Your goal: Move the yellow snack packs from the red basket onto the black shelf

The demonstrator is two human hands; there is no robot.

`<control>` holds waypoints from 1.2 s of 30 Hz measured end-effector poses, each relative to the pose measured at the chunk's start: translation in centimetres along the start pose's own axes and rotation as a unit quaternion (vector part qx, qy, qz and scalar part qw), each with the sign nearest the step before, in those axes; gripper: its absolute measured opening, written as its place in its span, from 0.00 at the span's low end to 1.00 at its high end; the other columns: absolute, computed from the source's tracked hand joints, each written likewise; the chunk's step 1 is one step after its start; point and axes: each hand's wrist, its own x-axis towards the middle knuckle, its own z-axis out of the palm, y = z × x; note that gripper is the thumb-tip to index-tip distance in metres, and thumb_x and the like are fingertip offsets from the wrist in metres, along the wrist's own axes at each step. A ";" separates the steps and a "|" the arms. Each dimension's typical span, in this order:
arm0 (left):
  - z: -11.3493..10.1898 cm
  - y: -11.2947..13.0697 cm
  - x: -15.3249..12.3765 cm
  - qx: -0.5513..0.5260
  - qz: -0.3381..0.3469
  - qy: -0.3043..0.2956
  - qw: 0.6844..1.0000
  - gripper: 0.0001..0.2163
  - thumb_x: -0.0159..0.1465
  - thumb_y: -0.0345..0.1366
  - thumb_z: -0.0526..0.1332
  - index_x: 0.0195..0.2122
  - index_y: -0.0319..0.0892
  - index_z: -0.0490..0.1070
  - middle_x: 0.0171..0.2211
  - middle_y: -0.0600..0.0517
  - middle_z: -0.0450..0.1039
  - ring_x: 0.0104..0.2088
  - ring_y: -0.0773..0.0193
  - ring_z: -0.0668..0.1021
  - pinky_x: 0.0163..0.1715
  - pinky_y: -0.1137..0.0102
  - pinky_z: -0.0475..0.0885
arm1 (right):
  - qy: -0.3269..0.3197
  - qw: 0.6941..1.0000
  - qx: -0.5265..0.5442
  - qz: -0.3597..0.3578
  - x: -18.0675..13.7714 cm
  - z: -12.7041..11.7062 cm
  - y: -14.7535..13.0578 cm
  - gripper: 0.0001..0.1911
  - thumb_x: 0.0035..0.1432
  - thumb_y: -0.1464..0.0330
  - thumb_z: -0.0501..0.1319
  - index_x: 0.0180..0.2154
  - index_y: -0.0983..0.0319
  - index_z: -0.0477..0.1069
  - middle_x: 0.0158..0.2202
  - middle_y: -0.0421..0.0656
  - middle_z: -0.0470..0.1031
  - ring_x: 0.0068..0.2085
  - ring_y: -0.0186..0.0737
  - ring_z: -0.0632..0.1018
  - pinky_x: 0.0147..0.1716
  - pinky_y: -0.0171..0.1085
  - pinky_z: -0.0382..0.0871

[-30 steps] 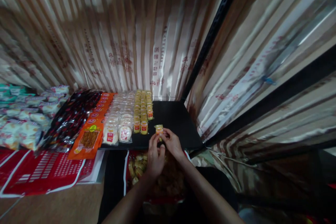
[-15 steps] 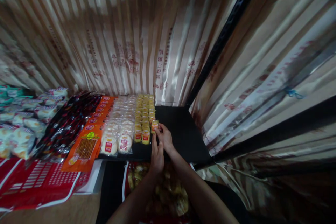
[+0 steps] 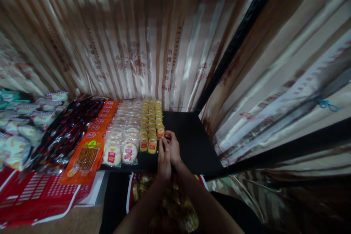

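Small yellow snack packets (image 3: pixel 151 126) with red-and-white labels stand in three rows on a black shelf (image 3: pixel 189 135). The front packet of the right-hand row (image 3: pixel 160 132) is between my fingertips. My left hand (image 3: pixel 164 162) has its fingers stretched forward, their tips against the packet's lower front. My right hand (image 3: pixel 173 149) lies close beside it, its fingers bent in at the packet's right side; the thumb is partly hidden by my left fingers. Below the shelf edge, a red basket with a white rim (image 3: pixel 128 192) holds more yellow packets (image 3: pixel 182 208), partly covered by my forearms.
Left of the yellow rows are round white crackers in clear wrap (image 3: pixel 120 151), orange snack bags (image 3: pixel 87 155), dark red packets (image 3: pixel 65 131) and white bags (image 3: pixel 16 150). Another red basket (image 3: pixel 41 197) is below. A black post (image 3: pixel 233 55) and a hanging curtain (image 3: pixel 137 36) stand behind.
The front yellow packet now sits lined up in the right-hand row, slightly left of where it was held. My right hand has drawn closer to my left fingers. The view has shifted slightly.
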 end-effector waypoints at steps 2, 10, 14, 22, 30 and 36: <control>0.1 0.0 0.0 -0.010 -0.004 -0.001 1.000 0.28 0.65 0.43 0.45 0.64 0.37 0.44 0.66 0.50 0.44 0.64 0.65 0.52 0.62 0.71 0.49 | -0.013 1.000 -0.004 -0.001 -0.2 0.0 -0.2 0.14 0.50 0.60 0.58 0.39 0.60 0.65 0.39 0.45 0.73 0.37 0.39 0.76 0.37 0.39 0.73; 0.3 -0.4 0.5 -0.002 0.015 0.015 1.000 0.27 0.64 0.41 0.45 0.64 0.38 0.47 0.66 0.51 0.44 0.65 0.65 0.51 0.63 0.71 0.47 | -0.038 0.999 -0.008 -0.025 0.0 0.1 -0.5 0.12 0.51 0.62 0.56 0.37 0.59 0.68 0.36 0.42 0.74 0.37 0.38 0.75 0.38 0.37 0.72; 0.4 -0.8 0.5 0.022 0.014 0.013 1.000 0.27 0.64 0.40 0.44 0.64 0.36 0.45 0.66 0.50 0.42 0.65 0.67 0.49 0.63 0.72 0.44 | -0.035 0.998 -0.016 -0.046 0.2 0.1 0.4 0.12 0.50 0.66 0.57 0.38 0.59 0.70 0.37 0.41 0.74 0.38 0.37 0.75 0.38 0.36 0.72; 0.4 -0.5 0.5 0.035 0.013 0.012 0.999 0.26 0.65 0.40 0.44 0.64 0.36 0.46 0.66 0.49 0.42 0.65 0.68 0.49 0.63 0.71 0.43 | -0.041 0.998 -0.005 -0.051 0.3 0.1 1.0 0.14 0.48 0.69 0.56 0.39 0.58 0.72 0.41 0.42 0.74 0.41 0.38 0.76 0.41 0.38 0.72; -0.1 0.0 -1.7 0.059 0.039 0.044 0.997 0.23 0.64 0.38 0.46 0.59 0.36 0.56 0.62 0.45 0.54 0.62 0.63 0.58 0.62 0.67 0.52 | -0.004 0.999 -0.014 -0.040 -1.6 -1.2 -0.5 0.18 0.51 0.67 0.55 0.44 0.62 0.72 0.48 0.47 0.73 0.46 0.39 0.75 0.46 0.38 0.71; -1.4 -1.8 -6.7 0.160 0.131 -0.015 0.978 0.14 0.63 0.36 0.46 0.41 0.42 0.70 0.40 0.47 0.74 0.41 0.63 0.75 0.47 0.67 0.68 | 0.042 0.998 -0.001 -0.045 -8.2 -5.7 -0.9 0.15 0.56 0.63 0.53 0.39 0.62 0.72 0.42 0.47 0.76 0.40 0.39 0.77 0.41 0.37 0.71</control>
